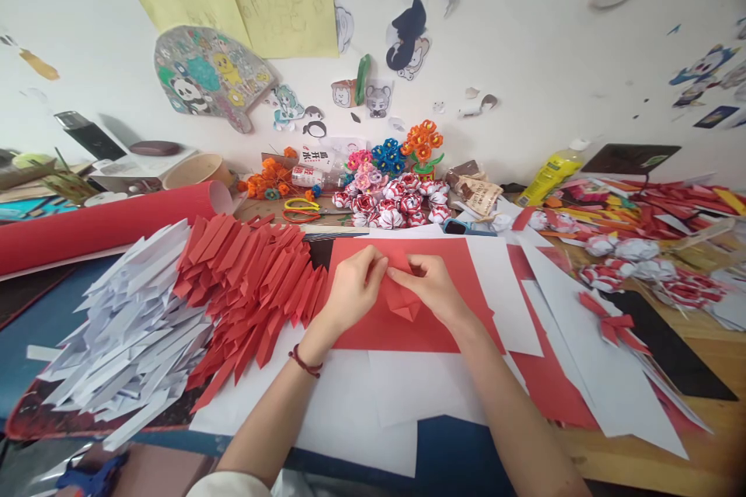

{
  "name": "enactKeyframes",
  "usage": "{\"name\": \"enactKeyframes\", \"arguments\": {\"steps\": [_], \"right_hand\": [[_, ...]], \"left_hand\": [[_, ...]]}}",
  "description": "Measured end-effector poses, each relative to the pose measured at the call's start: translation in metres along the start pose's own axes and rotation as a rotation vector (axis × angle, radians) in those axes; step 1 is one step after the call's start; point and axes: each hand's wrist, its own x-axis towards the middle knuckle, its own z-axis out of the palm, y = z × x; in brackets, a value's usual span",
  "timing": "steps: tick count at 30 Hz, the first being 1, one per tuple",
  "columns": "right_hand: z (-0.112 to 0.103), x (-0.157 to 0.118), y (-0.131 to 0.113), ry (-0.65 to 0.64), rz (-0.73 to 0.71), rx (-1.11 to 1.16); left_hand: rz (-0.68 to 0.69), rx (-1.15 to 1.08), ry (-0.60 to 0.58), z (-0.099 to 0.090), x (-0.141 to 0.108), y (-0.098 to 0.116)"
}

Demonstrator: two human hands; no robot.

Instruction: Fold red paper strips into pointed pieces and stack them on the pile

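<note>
A folded piece of red paper (402, 301) is held between my two hands, above a flat red sheet (460, 264). My left hand (357, 283) pinches its upper left edge with thumb and finger. On the other side, the thumb and fingers of my right hand (432, 287) close on its upper right part. The folded piece tapers to a creased point at its lower end. White sheets (343, 396) lie under the red one.
Heaps of folded white strips (140, 334) and red strips (250, 272) lie left, before a red paper roll (110, 221). Behind stand red-and-white paper flowers (396, 202), scissors (300, 208) and a yellow bottle (551, 171). Paper scraps (653, 210) cover the right side.
</note>
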Motion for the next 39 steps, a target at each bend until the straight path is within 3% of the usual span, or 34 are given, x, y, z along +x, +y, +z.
{"name": "enactKeyframes", "arguments": {"steps": [14, 20, 25, 29, 32, 35, 39], "right_hand": [[0.000, -0.002, -0.006, 0.051, 0.023, -0.009], [-0.002, -0.002, -0.006, 0.008, -0.010, -0.002], [-0.004, 0.000, -0.006, -0.005, -0.039, -0.086], [-0.006, 0.001, -0.004, -0.051, 0.072, 0.071], [-0.009, 0.002, 0.000, -0.109, 0.210, 0.158], [-0.010, 0.003, 0.005, -0.141, 0.242, 0.218], [-0.007, 0.004, 0.006, -0.141, 0.156, 0.247]], "left_hand": [[0.059, -0.007, 0.004, 0.001, 0.001, -0.003], [0.034, 0.004, 0.003, 0.000, 0.001, -0.003], [-0.005, -0.136, 0.003, -0.002, 0.002, -0.003], [-0.089, -0.233, 0.177, -0.003, 0.004, -0.007], [-0.147, -0.425, 0.274, -0.003, 0.006, -0.010], [-0.196, -0.633, 0.243, -0.002, 0.007, -0.010], [-0.246, -0.772, 0.143, 0.003, 0.007, -0.006]]}}
